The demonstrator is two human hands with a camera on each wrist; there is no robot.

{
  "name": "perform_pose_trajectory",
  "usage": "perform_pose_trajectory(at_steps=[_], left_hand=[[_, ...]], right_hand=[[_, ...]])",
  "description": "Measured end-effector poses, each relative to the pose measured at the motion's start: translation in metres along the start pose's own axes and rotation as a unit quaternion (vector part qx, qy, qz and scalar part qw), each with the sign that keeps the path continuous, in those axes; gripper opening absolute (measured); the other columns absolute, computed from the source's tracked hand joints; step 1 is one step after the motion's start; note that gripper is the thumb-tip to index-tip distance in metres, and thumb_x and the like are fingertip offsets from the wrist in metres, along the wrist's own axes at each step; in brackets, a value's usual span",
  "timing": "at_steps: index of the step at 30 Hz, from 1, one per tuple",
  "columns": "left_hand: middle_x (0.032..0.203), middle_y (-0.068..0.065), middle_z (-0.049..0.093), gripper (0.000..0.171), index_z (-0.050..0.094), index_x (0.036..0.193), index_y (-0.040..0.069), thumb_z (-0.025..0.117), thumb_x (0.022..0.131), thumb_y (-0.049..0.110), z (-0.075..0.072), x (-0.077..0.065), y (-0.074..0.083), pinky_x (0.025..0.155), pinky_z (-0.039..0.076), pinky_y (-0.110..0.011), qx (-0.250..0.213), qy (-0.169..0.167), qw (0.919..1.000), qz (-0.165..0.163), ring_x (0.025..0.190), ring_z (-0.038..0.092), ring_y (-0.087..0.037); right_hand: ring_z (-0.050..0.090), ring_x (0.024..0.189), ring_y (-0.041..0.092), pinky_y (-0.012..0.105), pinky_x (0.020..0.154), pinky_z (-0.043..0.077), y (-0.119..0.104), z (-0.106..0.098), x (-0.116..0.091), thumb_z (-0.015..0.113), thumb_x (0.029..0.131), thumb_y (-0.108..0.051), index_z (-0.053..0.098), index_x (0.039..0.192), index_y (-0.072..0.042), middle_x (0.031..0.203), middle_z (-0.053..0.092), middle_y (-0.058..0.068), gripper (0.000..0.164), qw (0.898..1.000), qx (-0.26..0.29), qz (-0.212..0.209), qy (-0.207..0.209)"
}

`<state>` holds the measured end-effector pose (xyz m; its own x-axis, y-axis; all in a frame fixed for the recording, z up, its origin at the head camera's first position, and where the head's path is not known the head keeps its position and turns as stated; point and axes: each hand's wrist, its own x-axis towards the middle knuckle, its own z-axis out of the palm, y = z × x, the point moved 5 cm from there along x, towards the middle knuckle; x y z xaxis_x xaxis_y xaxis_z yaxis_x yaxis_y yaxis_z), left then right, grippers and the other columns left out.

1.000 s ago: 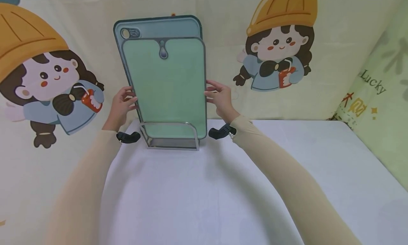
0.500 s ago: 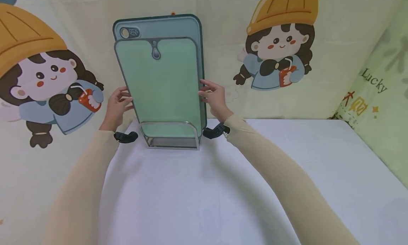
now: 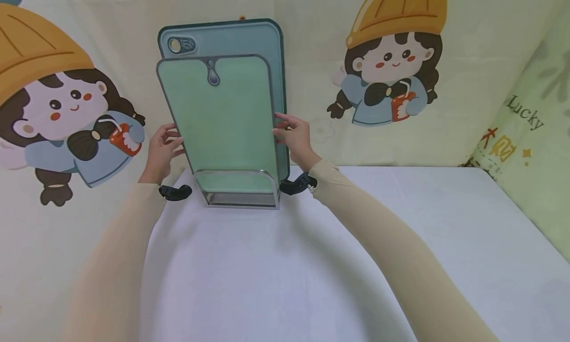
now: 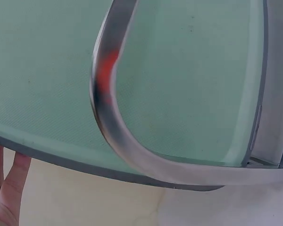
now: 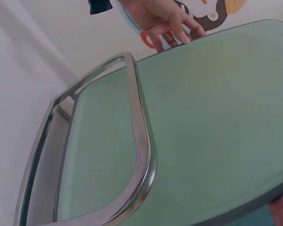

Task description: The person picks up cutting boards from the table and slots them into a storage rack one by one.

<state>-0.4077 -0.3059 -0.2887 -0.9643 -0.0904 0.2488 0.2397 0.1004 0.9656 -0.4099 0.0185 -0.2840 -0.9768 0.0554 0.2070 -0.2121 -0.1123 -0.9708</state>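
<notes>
A green cutting board (image 3: 227, 119) with a grey rim and a teardrop-shaped hole stands in a silver metal rack (image 3: 242, 207), leaning slightly left. Behind it rises a larger blue cutting board (image 3: 240, 37), mostly covered by the green one. My left hand (image 3: 161, 151) holds the green board's left edge with its fingers; they also show at the rim in the left wrist view. At the opposite edge, my right hand (image 3: 296, 139) grips with fingers and thumb, in front of the blue board's side. The rack's front bar (image 5: 140, 132) crosses the green board's lower part.
The rack stands on a white tabletop (image 3: 249, 272), near its back edge. A cream cloth backdrop (image 3: 307, 45) with cartoon figures hangs close behind, and a green printed cloth (image 3: 534, 149) hangs at the right.
Both hands have shifted left with the green cutting board, the right one further. The board's lower right corner, earlier past the rack's right side, now sits behind the front bar. The blue board stays.
</notes>
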Motion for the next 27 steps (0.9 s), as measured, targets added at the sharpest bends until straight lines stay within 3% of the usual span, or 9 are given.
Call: perform_pose_trajectory(at_steps=[12,27], left_hand=[[0.1,0.005,0.048,0.029,0.055,0.117,0.025,0.049,0.095,0.007,-0.005,0.01,-0.014,0.068,0.054,-0.016,0.025,-0.001,0.9997,0.0,0.092,0.05,-0.009],[0.099,0.006,0.048,0.03,0.053,0.122,0.024,0.05,0.096,0.01,-0.005,0.01,-0.015,0.069,0.054,-0.015,0.033,-0.007,0.9994,-0.008,0.091,0.053,-0.007]], right_hand=[[0.058,0.09,0.014,0.039,0.088,0.055,0.004,-0.002,0.002,0.062,0.087,0.001,0.062,0.125,-0.015,0.089,0.055,0.0,0.041,1.0,-0.009,0.017,0.002],[0.057,0.088,0.013,0.038,0.085,0.056,0.005,-0.004,0.003,0.065,0.085,0.001,0.063,0.124,-0.015,0.087,0.055,-0.001,0.042,0.999,-0.004,0.032,0.007]])
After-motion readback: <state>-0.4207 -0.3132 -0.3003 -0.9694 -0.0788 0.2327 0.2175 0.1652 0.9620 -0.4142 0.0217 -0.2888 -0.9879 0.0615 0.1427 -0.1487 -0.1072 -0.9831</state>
